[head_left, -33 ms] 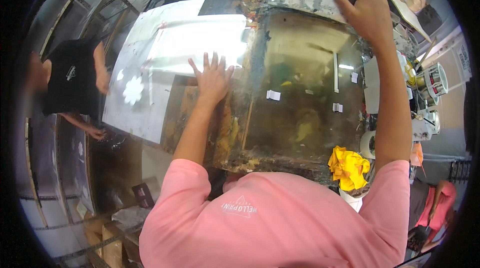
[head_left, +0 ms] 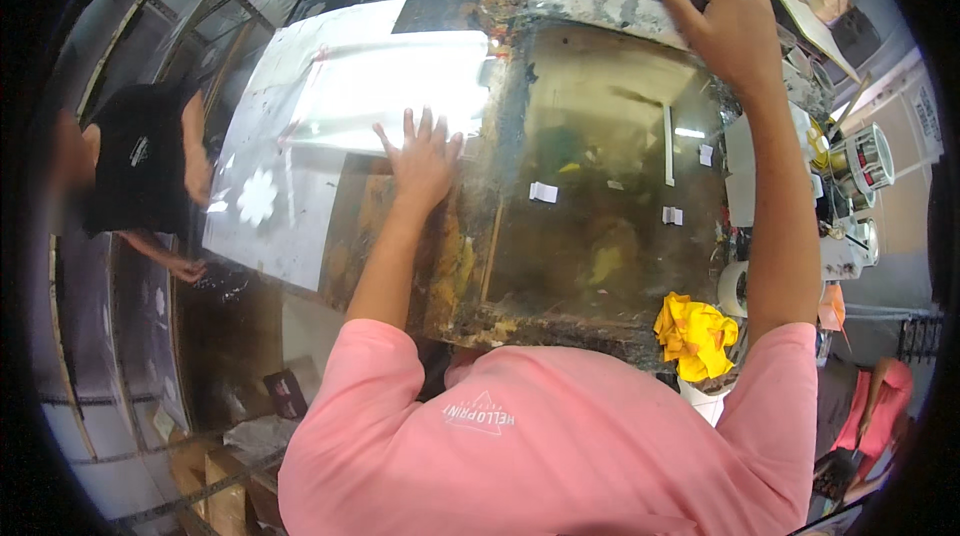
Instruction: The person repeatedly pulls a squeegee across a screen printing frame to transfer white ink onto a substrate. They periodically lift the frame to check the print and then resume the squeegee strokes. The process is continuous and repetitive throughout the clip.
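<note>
A big glass pane (head_left: 600,186) lies flat on a stained, dirty worktable (head_left: 470,276) in front of me. My left hand (head_left: 425,161) is pressed flat on the pane's left part, fingers spread, holding nothing. My right hand (head_left: 725,26) reaches to the far edge and its fingers curl over the pane's rim beside a grey strip (head_left: 600,6). Small white tags (head_left: 543,192) stick to the glass. My pink shirt hides the near edge of the table.
A white frosted sheet with a flower pattern (head_left: 290,166) lies to the left. Beside it a person in a black shirt (head_left: 140,166) bends over. A yellow cloth (head_left: 695,336) and tape rolls (head_left: 870,161) are on the right. Boxes (head_left: 220,476) stand on the floor.
</note>
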Action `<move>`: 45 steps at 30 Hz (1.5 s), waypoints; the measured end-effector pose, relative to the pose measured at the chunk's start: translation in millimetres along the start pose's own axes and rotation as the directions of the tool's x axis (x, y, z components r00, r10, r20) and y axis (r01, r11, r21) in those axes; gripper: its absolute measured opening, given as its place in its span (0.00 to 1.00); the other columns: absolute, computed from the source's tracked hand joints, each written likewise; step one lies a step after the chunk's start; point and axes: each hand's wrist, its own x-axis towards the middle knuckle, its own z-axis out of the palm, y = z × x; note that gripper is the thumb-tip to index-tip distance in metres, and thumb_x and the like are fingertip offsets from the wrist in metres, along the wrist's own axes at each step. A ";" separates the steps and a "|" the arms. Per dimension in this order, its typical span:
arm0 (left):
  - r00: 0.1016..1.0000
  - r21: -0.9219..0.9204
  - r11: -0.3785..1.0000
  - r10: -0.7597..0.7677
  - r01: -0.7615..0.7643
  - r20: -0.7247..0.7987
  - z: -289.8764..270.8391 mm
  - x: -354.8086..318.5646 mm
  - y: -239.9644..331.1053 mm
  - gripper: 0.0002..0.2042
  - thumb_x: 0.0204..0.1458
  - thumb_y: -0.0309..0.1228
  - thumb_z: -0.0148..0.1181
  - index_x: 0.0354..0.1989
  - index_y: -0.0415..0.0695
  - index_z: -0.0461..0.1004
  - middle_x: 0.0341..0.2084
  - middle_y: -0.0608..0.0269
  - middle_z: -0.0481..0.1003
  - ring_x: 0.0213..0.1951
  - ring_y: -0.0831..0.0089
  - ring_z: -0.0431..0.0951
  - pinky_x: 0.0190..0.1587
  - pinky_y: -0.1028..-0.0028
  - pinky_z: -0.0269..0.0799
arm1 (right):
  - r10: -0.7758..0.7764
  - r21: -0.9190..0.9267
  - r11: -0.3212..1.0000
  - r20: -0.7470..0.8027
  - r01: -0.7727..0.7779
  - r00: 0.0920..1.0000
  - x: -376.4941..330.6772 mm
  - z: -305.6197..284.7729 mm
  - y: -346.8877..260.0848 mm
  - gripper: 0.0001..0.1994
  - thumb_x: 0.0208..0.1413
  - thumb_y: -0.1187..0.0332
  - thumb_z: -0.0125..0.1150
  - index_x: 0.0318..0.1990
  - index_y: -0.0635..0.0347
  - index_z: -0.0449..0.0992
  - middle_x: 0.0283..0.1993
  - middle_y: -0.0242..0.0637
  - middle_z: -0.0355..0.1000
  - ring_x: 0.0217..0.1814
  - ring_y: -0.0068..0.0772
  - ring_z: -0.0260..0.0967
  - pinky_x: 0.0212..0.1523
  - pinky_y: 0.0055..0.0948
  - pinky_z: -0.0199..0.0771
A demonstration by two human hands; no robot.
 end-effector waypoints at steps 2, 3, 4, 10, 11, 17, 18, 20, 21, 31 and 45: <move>1.000 -0.049 0.999 0.011 -0.012 -0.021 6.8 10.8 -3.8 0.26 0.76 0.47 0.34 0.76 0.53 0.66 0.77 0.59 0.63 0.78 0.55 0.58 0.75 0.25 0.23 | -0.054 -0.014 0.999 -0.091 0.053 0.994 -0.1 3.5 1.8 0.28 0.66 0.42 0.59 0.49 0.62 0.85 0.43 0.48 0.83 0.44 0.52 0.79 0.48 0.45 0.69; 0.999 -0.091 0.996 0.021 -0.024 -0.027 7.2 15.2 -10.1 0.26 0.76 0.46 0.34 0.75 0.51 0.67 0.75 0.57 0.65 0.77 0.54 0.61 0.75 0.24 0.24 | -0.088 -0.039 0.996 -0.131 0.084 0.987 -0.5 4.8 2.3 0.28 0.67 0.43 0.59 0.49 0.62 0.85 0.44 0.48 0.83 0.44 0.52 0.79 0.48 0.45 0.69; 0.999 -0.131 0.991 0.033 -0.031 0.014 5.9 16.2 -15.7 0.26 0.76 0.46 0.34 0.74 0.50 0.69 0.74 0.55 0.67 0.75 0.52 0.64 0.74 0.24 0.24 | -0.121 -0.063 0.992 -0.171 0.112 0.978 -1.0 5.7 2.0 0.27 0.67 0.43 0.59 0.49 0.62 0.85 0.44 0.48 0.83 0.44 0.52 0.79 0.48 0.45 0.69; 0.999 -0.463 0.886 0.004 -0.021 -0.037 -63.8 50.3 -44.4 0.25 0.77 0.44 0.33 0.64 0.48 0.79 0.61 0.54 0.78 0.64 0.51 0.75 0.77 0.31 0.33 | 0.008 0.022 1.000 -0.154 -0.004 0.988 11.3 -1.1 -4.3 0.29 0.64 0.40 0.58 0.26 0.60 0.79 0.29 0.50 0.78 0.38 0.56 0.77 0.48 0.53 0.67; 0.995 -0.398 0.914 0.054 -0.082 -0.081 -74.3 51.8 -33.3 0.25 0.76 0.44 0.35 0.65 0.48 0.78 0.57 0.54 0.81 0.62 0.52 0.78 0.79 0.39 0.38 | 0.005 0.021 1.000 -0.166 -0.002 0.986 12.1 -2.7 -6.1 0.29 0.64 0.40 0.58 0.26 0.60 0.79 0.29 0.50 0.79 0.38 0.56 0.78 0.47 0.53 0.67; 0.914 -0.347 0.901 0.347 -0.262 0.211 -77.4 38.3 112.7 0.34 0.71 0.62 0.40 0.70 0.47 0.73 0.62 0.48 0.78 0.65 0.52 0.76 0.78 0.38 0.39 | -0.006 0.087 0.996 -0.147 0.018 0.989 12.3 -7.9 -4.1 0.31 0.64 0.39 0.56 0.28 0.61 0.83 0.30 0.52 0.81 0.39 0.56 0.80 0.46 0.52 0.72; 0.895 -0.403 0.861 0.408 -0.311 0.182 -69.4 29.9 138.7 0.39 0.67 0.68 0.43 0.72 0.47 0.71 0.66 0.46 0.74 0.68 0.50 0.73 0.79 0.37 0.38 | -0.015 0.106 0.994 -0.134 0.029 0.991 13.0 -7.5 -1.7 0.31 0.64 0.38 0.56 0.29 0.61 0.84 0.31 0.52 0.81 0.39 0.56 0.80 0.46 0.52 0.73; 0.862 -0.330 0.834 0.497 -0.442 0.099 -51.6 -1.5 179.2 0.48 0.58 0.75 0.47 0.74 0.47 0.68 0.72 0.42 0.67 0.74 0.46 0.65 0.79 0.36 0.34 | -0.001 0.127 0.992 -0.095 0.013 0.995 12.9 -5.7 0.9 0.32 0.64 0.38 0.55 0.30 0.62 0.85 0.31 0.52 0.81 0.40 0.55 0.81 0.47 0.52 0.74; 0.841 -0.283 0.815 0.539 -0.506 0.047 -43.3 -11.0 194.9 0.52 0.54 0.79 0.49 0.75 0.47 0.67 0.75 0.41 0.63 0.76 0.44 0.60 0.79 0.35 0.32 | 0.001 0.135 0.991 -0.080 0.010 0.997 13.2 -4.7 2.0 0.32 0.64 0.38 0.55 0.31 0.62 0.85 0.31 0.52 0.81 0.40 0.55 0.81 0.47 0.52 0.74; 0.760 -0.458 0.649 0.643 -0.607 -0.094 -13.7 -10.9 281.5 0.64 0.42 0.86 0.49 0.77 0.42 0.63 0.78 0.35 0.55 0.80 0.40 0.48 0.77 0.30 0.26 | -0.022 0.069 0.997 -0.111 0.030 0.994 20.9 -0.1 7.3 0.33 0.65 0.40 0.52 0.31 0.65 0.85 0.31 0.55 0.81 0.40 0.57 0.81 0.50 0.53 0.75; 0.770 -0.503 0.619 0.615 -0.604 -0.168 -11.8 -22.8 289.3 0.65 0.43 0.86 0.49 0.76 0.39 0.63 0.77 0.33 0.56 0.79 0.35 0.49 0.78 0.33 0.31 | 0.012 0.031 0.999 -0.122 -0.008 0.992 26.5 3.3 8.6 0.32 0.63 0.40 0.55 0.31 0.64 0.86 0.35 0.55 0.82 0.43 0.57 0.80 0.49 0.51 0.73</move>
